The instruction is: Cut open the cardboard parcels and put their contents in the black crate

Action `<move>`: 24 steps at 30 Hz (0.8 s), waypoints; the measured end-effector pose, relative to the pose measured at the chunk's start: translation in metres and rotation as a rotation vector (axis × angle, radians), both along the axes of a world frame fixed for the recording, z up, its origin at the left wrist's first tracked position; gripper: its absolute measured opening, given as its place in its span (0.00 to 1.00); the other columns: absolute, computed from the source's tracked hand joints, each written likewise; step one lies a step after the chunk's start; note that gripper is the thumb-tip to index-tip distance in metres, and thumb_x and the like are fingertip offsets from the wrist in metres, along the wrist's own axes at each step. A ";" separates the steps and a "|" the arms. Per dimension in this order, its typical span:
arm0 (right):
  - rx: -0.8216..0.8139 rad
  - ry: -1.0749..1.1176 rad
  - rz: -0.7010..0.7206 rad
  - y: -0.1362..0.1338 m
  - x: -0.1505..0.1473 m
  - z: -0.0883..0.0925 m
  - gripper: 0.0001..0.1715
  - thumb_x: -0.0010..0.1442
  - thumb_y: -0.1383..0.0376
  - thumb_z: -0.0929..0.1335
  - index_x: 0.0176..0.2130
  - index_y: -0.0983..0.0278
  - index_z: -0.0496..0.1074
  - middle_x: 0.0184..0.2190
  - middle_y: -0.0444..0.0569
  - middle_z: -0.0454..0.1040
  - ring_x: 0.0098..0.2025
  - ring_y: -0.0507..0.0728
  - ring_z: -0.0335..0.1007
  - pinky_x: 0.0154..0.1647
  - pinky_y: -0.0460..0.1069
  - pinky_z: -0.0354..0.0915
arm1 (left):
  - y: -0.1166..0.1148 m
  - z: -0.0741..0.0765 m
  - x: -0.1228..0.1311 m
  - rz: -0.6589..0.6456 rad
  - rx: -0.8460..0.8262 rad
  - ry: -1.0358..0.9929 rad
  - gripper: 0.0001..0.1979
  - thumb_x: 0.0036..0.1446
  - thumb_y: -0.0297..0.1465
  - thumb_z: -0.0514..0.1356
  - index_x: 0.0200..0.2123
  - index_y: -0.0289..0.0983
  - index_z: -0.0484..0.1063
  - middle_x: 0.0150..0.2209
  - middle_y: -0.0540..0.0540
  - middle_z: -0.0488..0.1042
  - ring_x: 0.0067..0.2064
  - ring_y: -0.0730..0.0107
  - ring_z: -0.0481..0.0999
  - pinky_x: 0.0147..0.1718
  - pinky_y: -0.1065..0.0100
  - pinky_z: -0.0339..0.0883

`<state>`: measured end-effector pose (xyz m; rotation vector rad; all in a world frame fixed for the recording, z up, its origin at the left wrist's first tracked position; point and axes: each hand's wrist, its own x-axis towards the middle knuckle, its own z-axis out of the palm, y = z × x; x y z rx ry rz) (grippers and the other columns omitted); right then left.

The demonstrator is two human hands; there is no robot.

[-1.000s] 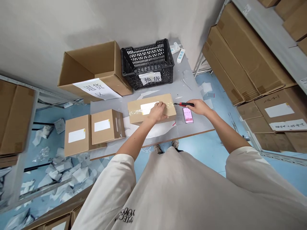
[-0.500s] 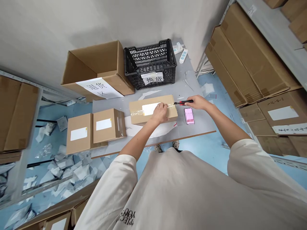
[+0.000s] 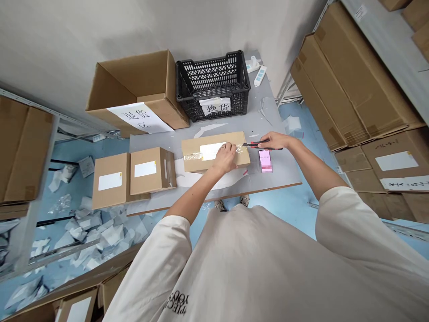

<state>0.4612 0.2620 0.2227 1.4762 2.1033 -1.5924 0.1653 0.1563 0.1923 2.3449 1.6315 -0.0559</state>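
Observation:
A cardboard box [image 3: 192,166] with a white label [image 3: 208,151] and clear tape along its top lies on the table. My left hand [image 3: 225,158] rests on top of it, fingers stretched out over the label's right end. Closed round a red and black utility knife [image 3: 252,144] is my right hand [image 3: 275,140], just right of the box. The knife's tip points left, at the taped right end of the box; whether it touches the tape I cannot tell. A phone [image 3: 265,161] with a pink screen lies just below my right hand.
Two labelled boxes [image 3: 144,175] stand at the table's left. Behind are a large open carton [image 3: 161,107] and a black plastic crate [image 3: 214,91]. Power strips [image 3: 260,76] lie at the back right. Paper scraps lie around the box; stacked cartons [image 3: 362,76] fill the right shelf.
The view has shifted slightly. My right hand's grip on the utility knife looks changed, with more of the handle showing beneath the hand. My left hand stays on the box.

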 end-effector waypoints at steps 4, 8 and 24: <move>-0.054 0.048 -0.024 -0.008 0.007 0.001 0.39 0.56 0.29 0.79 0.35 0.61 0.80 0.23 0.45 0.74 0.24 0.52 0.61 0.25 0.49 0.53 | -0.002 0.004 0.002 0.012 -0.029 -0.007 0.46 0.47 0.37 0.86 0.64 0.37 0.68 0.64 0.30 0.71 0.68 0.35 0.72 0.67 0.48 0.69; -0.122 0.074 -0.012 -0.018 0.012 -0.004 0.43 0.50 0.25 0.80 0.33 0.61 0.80 0.21 0.45 0.72 0.23 0.51 0.60 0.22 0.49 0.52 | -0.001 0.011 0.005 0.032 -0.034 0.003 0.46 0.49 0.35 0.85 0.65 0.36 0.67 0.64 0.30 0.70 0.67 0.36 0.73 0.67 0.47 0.70; 0.197 0.190 -0.198 -0.051 0.007 -0.006 0.43 0.66 0.26 0.69 0.44 0.61 0.82 0.32 0.48 0.81 0.32 0.57 0.72 0.33 0.50 0.64 | 0.006 0.012 -0.014 0.101 0.059 -0.171 0.28 0.76 0.34 0.56 0.76 0.41 0.64 0.71 0.31 0.70 0.67 0.40 0.76 0.66 0.45 0.70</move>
